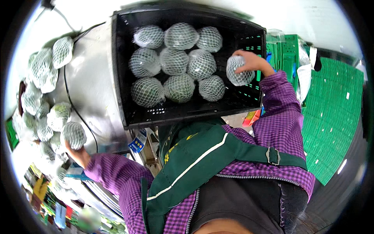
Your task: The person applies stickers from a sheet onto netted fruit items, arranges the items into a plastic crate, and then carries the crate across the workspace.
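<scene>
My right hand (250,62) is shut on a round piece of produce in a white foam net (240,76), inside the right end of a black plastic crate (187,118). Left of it in the crate sit several similar net-covered pieces (175,61), set in rows, green showing through some nets. At the left, my left hand (76,155) grips another net-covered piece (74,135) from below. It is beside a heap of wrapped pieces (43,128); its fingers are mostly hidden behind the piece.
A metal table (87,79) bears the heap, and a black cable (76,108) runs across it. Green plastic crates (289,55) stand beyond the black crate's right side. A large green slatted panel (333,117) lies farther right. Mixed items at lower left are blurred.
</scene>
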Available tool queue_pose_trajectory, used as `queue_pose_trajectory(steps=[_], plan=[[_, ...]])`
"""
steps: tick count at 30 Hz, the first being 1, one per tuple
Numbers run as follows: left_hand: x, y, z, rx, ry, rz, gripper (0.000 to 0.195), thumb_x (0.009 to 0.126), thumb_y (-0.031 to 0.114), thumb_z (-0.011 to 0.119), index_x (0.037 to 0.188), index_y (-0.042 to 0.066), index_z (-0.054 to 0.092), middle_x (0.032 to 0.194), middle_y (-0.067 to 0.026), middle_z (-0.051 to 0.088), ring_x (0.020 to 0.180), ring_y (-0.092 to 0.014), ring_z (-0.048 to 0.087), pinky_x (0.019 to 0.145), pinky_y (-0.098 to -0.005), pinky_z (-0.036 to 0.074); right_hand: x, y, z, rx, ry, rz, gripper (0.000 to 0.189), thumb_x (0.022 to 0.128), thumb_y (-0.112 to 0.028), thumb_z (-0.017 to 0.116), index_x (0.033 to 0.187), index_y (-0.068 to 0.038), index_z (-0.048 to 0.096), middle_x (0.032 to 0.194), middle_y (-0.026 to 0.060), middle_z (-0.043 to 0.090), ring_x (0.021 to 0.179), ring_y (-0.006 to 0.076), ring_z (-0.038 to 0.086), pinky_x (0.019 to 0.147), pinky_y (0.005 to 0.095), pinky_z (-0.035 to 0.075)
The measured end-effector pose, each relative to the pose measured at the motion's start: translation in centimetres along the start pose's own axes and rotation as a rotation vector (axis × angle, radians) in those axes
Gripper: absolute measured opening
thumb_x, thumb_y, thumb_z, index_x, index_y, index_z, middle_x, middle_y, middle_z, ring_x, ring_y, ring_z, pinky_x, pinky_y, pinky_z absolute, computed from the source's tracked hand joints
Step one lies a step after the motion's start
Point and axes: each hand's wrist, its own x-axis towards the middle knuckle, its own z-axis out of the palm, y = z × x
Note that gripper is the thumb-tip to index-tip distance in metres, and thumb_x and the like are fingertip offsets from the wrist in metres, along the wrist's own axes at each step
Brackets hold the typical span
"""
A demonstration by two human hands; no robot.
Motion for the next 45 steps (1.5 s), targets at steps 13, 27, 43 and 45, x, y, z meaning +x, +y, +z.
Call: queue_pose_trajectory(steps=[13, 27, 43, 45], plan=[[-23.5, -8.6, 29.1, -0.310, -1.238, -0.611, 0.068, 0.090, 0.031, 0.062, 0.144, -0.001, 0.035, 0.134, -0.0201, 0.051, 0.122, -0.030, 0.053, 0.102, -0.0441, 0.046, 4.7, 8.4, 12.7, 0.133, -0.220, 0.106, 0.039, 0.071, -0.027, 0.070, 0.107, -0.013, 0.072, 0.123, 0.0153, 0.060, 0.117, 0.0325, 0.055, 0.098, 0.0443, 0.046], [-39.8, -29.7, 45.0, 0.919, -1.302, 0.539, 0.081, 0.078, 0.039, 0.076, 0.140, -0.001, 0.041, 0.142, -0.0255, 0.044, 0.126, -0.042, 0.048, 0.106, -0.0463, 0.041, -2.9, 5.9, 12.3, 0.031, 0.347, -0.012, 0.046, 0.076, -0.016, 0.066, 0.120, -0.001, 0.061, 0.124, 0.0220, 0.060, 0.115, 0.0397, 0.056, 0.099, 0.0440, 0.046], [-0.2, -3.0, 7.3, 0.104, 0.722, 0.430, 0.096, 0.069, 0.021, 0.089, 0.143, -0.002, 0.033, 0.121, -0.0105, 0.061, 0.105, -0.021, 0.060, 0.094, -0.0388, 0.049, 1.5, 2.7, 10.2, 0.175, 0.577, -0.166, 0.040, 0.086, -0.013, 0.065, 0.121, 0.002, 0.057, 0.123, 0.0201, 0.058, 0.115, 0.0354, 0.056, 0.098, 0.0418, 0.044], [4.6, -4.2, 0.4, 0.278, 0.334, 0.213, 0.096, 0.072, 0.028, 0.085, 0.147, 0.003, 0.031, 0.130, -0.0142, 0.055, 0.114, -0.025, 0.057, 0.098, -0.0399, 0.047, 2.7, 0.0, 9.9, 0.315, 0.568, -0.275, 0.039, 0.086, -0.013, 0.065, 0.122, 0.002, 0.059, 0.124, 0.0199, 0.059, 0.114, 0.0322, 0.058, 0.097, 0.0387, 0.045]])
